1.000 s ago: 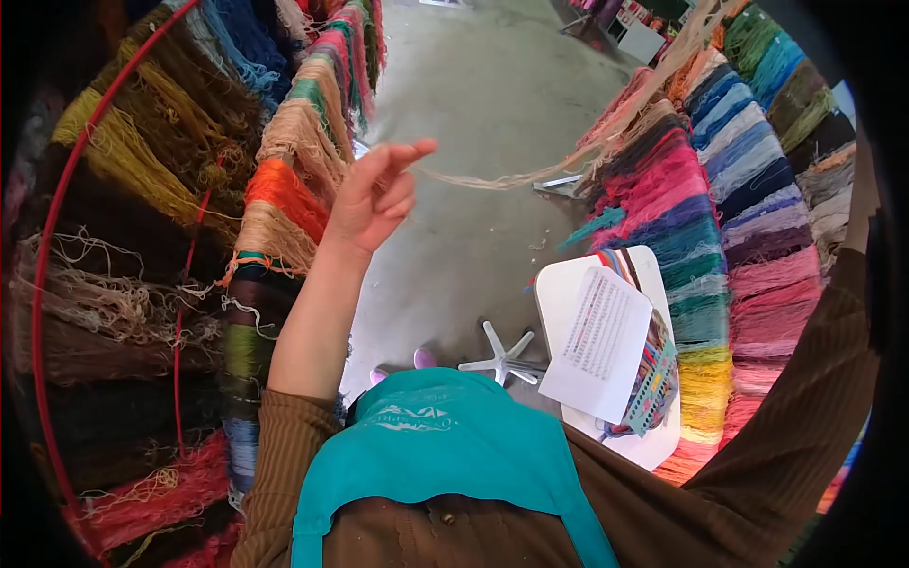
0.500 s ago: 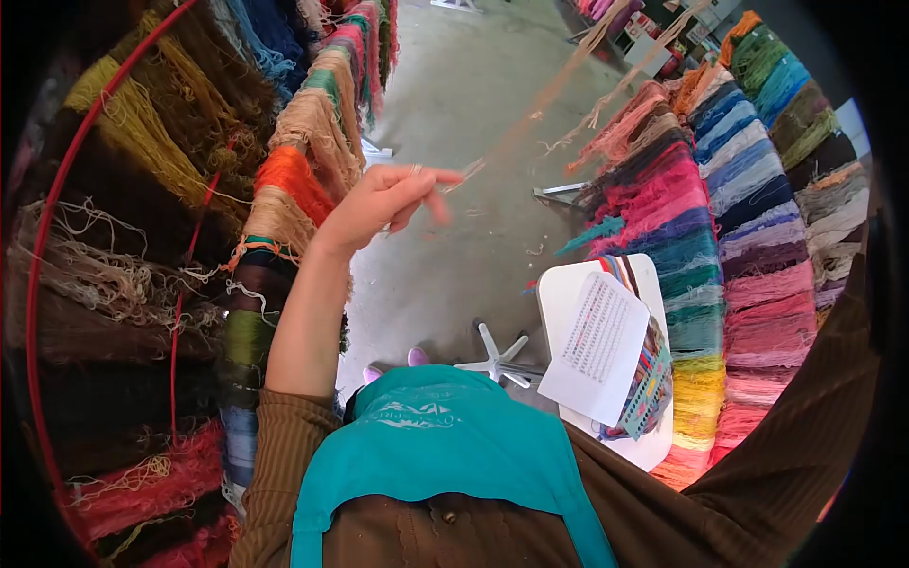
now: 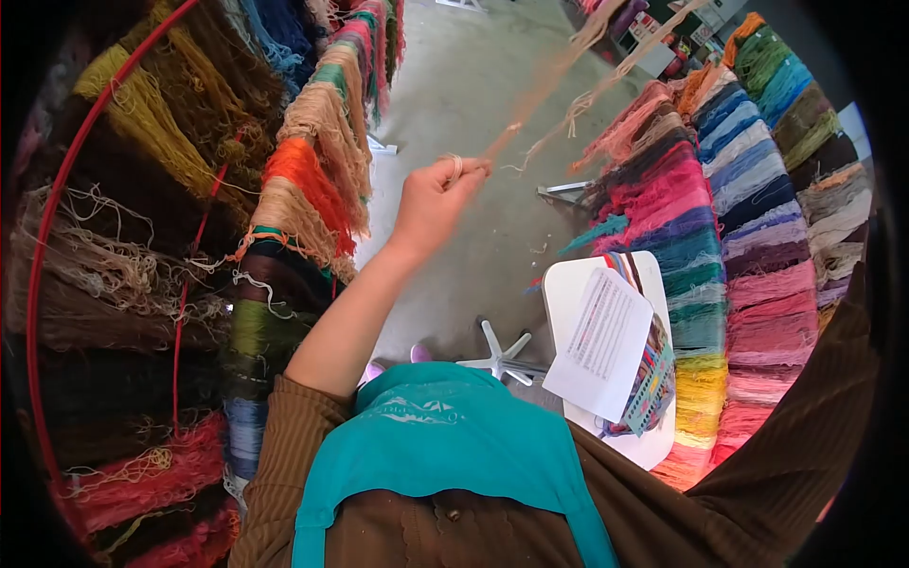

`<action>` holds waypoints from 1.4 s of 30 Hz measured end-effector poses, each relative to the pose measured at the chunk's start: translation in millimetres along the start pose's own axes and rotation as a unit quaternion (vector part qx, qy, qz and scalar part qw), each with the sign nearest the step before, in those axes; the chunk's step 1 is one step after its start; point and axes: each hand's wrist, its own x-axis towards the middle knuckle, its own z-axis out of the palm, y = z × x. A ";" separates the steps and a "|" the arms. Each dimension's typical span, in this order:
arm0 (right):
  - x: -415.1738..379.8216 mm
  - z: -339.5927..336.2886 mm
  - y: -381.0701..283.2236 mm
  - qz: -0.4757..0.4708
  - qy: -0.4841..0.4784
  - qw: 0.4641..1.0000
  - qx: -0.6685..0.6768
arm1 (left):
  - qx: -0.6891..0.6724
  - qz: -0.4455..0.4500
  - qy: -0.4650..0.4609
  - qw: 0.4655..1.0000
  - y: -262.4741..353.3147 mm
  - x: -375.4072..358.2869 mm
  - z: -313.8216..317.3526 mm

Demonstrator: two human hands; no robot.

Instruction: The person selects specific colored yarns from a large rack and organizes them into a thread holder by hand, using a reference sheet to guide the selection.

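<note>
My left hand (image 3: 440, 204) reaches forward over the floor, with a ring on one finger. Its fingertips are pinched together on the lower end of a thin bundle of beige-pink yarn (image 3: 532, 104), which slants up to the top right and is partly smeared by motion. Beside it hangs a second beige yarn strand (image 3: 620, 74) with loose, frayed ends, apart from the hand. My right sleeve (image 3: 791, 417) rises along the right edge; the right hand itself is out of view.
Skeins of coloured yarn hang on a left rack (image 3: 317, 118) and a right rack (image 3: 701, 237). A white chair (image 3: 557, 284) at right carries a printed sheet (image 3: 606, 346) and a teal card (image 3: 649, 393) with threads. Its star-shaped base (image 3: 499, 360) stands on the grey floor (image 3: 445, 85).
My left hand has moved right and slightly down. Its fingers, half a second ago pointing out and loosely spread, have closed on the yarn end.
</note>
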 end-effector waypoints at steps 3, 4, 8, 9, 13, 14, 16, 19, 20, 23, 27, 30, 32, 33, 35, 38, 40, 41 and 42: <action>15.5 -45.6 -2.0 0.001 0.038 0.998 -0.039 | -0.080 -0.029 -0.065 0.994 14.1 6.6 -22.8; 22.2 -63.6 0.6 0.005 0.053 0.997 -0.051 | -0.056 -0.082 -0.102 0.990 23.3 9.2 -37.4; 94.2 -182.1 54.4 0.082 0.055 0.989 -0.107 | -0.062 -0.128 -0.145 0.979 36.4 25.5 -81.1; 99.5 -208.3 74.1 0.143 0.046 0.977 -0.149 | -0.064 -0.137 -0.154 0.976 43.3 29.3 -89.8; 31.1 -211.0 183.6 0.185 0.170 0.967 -0.044 | -0.064 -0.140 -0.164 0.974 70.3 49.7 -121.3; 24.9 -228.9 227.7 0.207 0.161 0.964 -0.035 | -0.059 -0.136 -0.163 0.975 76.6 54.7 -130.3; -2.0 -242.1 313.8 0.264 0.138 0.954 -0.024 | -0.069 -0.122 -0.153 0.978 90.5 63.8 -146.9; -66.0 -218.6 412.9 0.399 0.081 0.895 -0.186 | -0.067 -0.098 -0.190 0.975 125.7 73.8 -168.3; -92.3 -202.2 439.6 0.403 0.047 0.900 -0.160 | -0.040 -0.095 -0.173 0.980 133.3 77.7 -173.0; -146.3 -136.5 469.5 0.408 -0.119 0.855 -0.297 | 0.003 -0.110 -0.185 0.977 159.6 85.0 -173.0; -173.6 -27.3 456.7 0.159 -0.271 0.870 -0.381 | 0.172 -0.165 -0.234 0.943 197.0 84.7 -139.3; -188.5 73.9 366.0 0.106 -0.339 0.934 -0.034 | 0.208 -0.140 -0.278 0.927 205.1 88.0 -113.5; -200.8 128.0 319.4 0.055 -0.364 0.907 0.203 | 0.200 -0.131 -0.285 0.928 212.4 89.1 -100.1; -206.9 154.2 309.8 0.026 -0.368 0.877 0.309 | 0.188 -0.120 -0.290 0.931 217.1 89.6 -96.2; -226.4 199.1 294.7 0.071 -0.399 0.807 0.430 | 0.184 -0.113 -0.280 0.936 230.5 89.3 -91.7; -258.4 241.0 278.6 0.140 -0.459 0.668 0.569 | 0.189 -0.090 -0.249 0.946 241.7 90.5 -99.3; -276.8 249.1 271.8 0.198 -0.469 0.597 0.619 | 0.186 -0.055 -0.215 0.957 246.4 91.9 -111.4; -284.4 250.9 276.7 0.208 -0.470 0.622 0.590 | 0.176 -0.052 -0.227 0.956 252.6 93.8 -122.8; -291.9 249.6 284.7 0.219 -0.469 0.647 0.560 | 0.156 -0.075 -0.225 0.959 262.8 97.2 -131.9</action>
